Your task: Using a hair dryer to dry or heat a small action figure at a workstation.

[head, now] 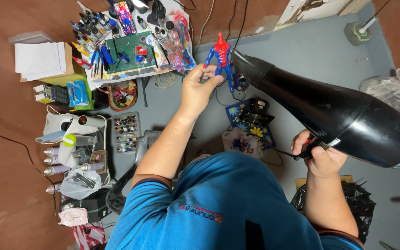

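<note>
Left grip (pixel 199 89) pinches red-blue action figure (pixel 221 58) by its legs, figure upright above fingers, head up. Right grip (pixel 319 155) closed on black hair dryer (pixel 329 111), nozzle at figure

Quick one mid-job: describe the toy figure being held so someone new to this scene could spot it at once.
Start at the big black hair dryer held in the right hand; its nozzle points at the figure. The left hand holds it up over the grey floor, below the cluttered paint board. It is the only loose red and blue humanoid, standing upright with arms spread.
</note>
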